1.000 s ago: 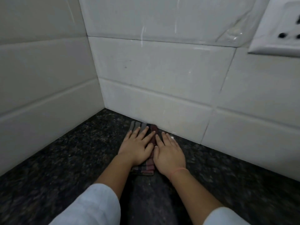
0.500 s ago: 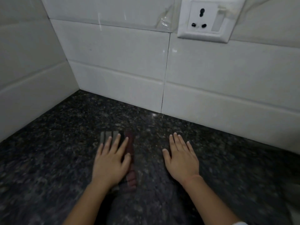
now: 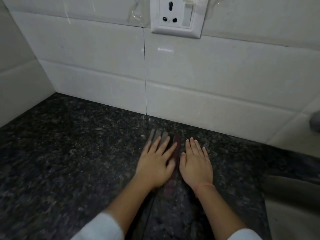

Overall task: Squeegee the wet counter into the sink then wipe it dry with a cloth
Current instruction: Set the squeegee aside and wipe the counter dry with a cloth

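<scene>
A folded striped cloth (image 3: 176, 149), grey and dark red, lies flat on the dark speckled granite counter (image 3: 78, 153) near the back wall. My left hand (image 3: 156, 167) presses flat on top of it with fingers spread, covering most of it. My right hand (image 3: 196, 163) lies flat on the counter just to the right of the cloth, its thumb against the cloth's red edge. Neither hand curls around anything. No squeegee is in view.
White wall tiles (image 3: 97, 54) close off the back and left side, forming a corner at far left. A white power socket (image 3: 178, 16) sits on the wall above. The sink's pale edge (image 3: 292, 196) shows at the right, with a blurred grey object (image 3: 316, 121) above it.
Both hands and the cloth have slid right along the counter, away from the corner. The right hand, apart from the cloth half a second ago, is back beside it.
</scene>
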